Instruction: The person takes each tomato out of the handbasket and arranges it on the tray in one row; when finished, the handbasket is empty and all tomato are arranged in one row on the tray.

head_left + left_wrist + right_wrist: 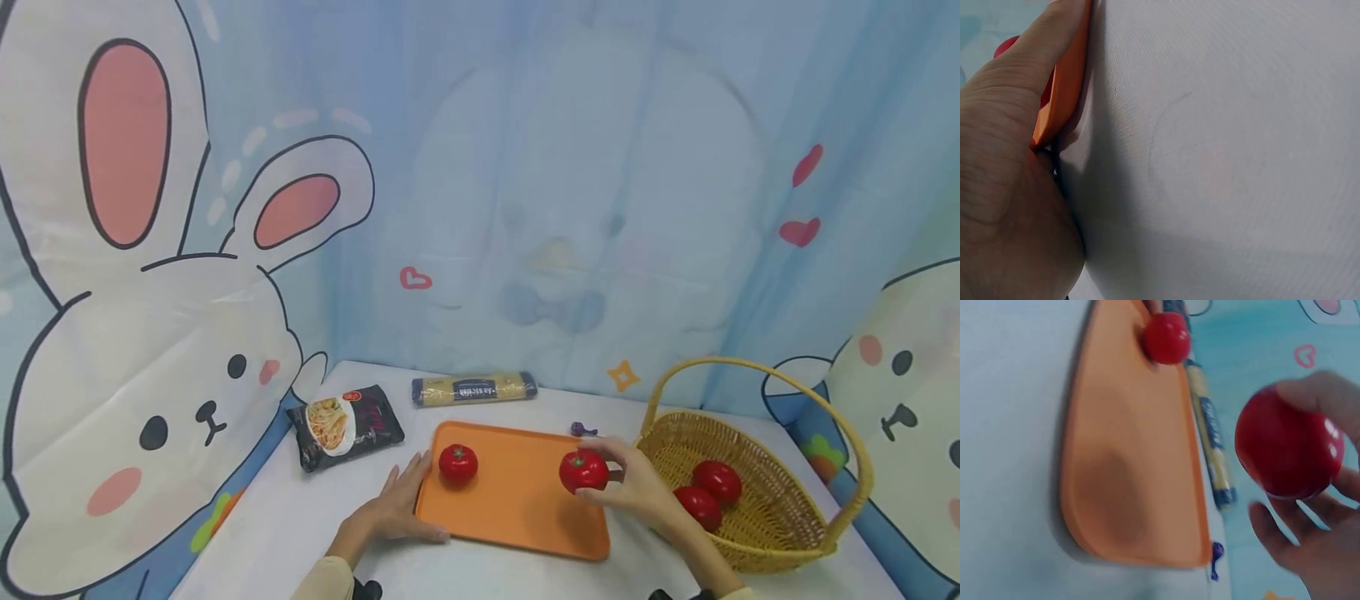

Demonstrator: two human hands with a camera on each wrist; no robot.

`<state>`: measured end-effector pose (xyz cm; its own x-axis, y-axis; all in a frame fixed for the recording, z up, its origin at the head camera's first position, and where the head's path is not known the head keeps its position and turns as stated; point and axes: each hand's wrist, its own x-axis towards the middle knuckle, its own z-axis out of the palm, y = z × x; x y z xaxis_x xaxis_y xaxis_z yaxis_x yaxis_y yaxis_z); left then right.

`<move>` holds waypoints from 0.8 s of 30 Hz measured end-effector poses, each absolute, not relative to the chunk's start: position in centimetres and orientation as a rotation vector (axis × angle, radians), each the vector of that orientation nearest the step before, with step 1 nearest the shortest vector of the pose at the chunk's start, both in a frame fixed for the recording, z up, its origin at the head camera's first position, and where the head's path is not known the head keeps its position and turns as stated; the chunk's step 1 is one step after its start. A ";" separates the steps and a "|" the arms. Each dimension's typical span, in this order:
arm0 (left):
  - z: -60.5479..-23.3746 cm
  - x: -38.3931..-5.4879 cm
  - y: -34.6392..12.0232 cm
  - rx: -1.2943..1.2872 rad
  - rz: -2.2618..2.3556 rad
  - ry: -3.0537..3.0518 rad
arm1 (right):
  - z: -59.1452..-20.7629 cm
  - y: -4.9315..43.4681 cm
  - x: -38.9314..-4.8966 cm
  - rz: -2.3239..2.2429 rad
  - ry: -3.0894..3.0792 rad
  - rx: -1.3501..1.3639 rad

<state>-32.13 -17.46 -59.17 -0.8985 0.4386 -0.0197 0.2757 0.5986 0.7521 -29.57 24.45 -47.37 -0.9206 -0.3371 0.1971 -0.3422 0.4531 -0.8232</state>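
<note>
A red tomato is held in my right hand, thumb and fingers around its sides, above the right part of an orange tray. In the right wrist view this tomato appears raised off the tray, whose surface carries a shadow. A second tomato sits on the tray's left part. My left hand lies at the tray's left end, fingers extended along the edge and thumb at the near corner. The left wrist view shows the thumb against the orange rim.
To the right stands a wicker basket with a tall handle, holding two red tomatoes. Behind the tray lie a yellow pasta packet and a small purple object. A black food packet rests at the left. A cartoon curtain hangs behind.
</note>
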 end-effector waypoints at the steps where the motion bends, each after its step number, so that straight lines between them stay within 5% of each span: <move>1: -59.2 -32.2 -17.5 0.591 1.183 2.619 | -47.7 23.9 -29.6 1.483 -2.676 0.592; 24: -58.4 -31.8 -17.3 0.570 1.136 2.652 | -52.6 13.9 -30.9 1.486 -2.616 0.251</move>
<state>-31.77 -17.32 -58.45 -0.9055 0.4232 -0.0317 0.2689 0.6300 0.7286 -30.93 13.89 -52.64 -0.9788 -0.0834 0.1872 -0.2035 0.5038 -0.8395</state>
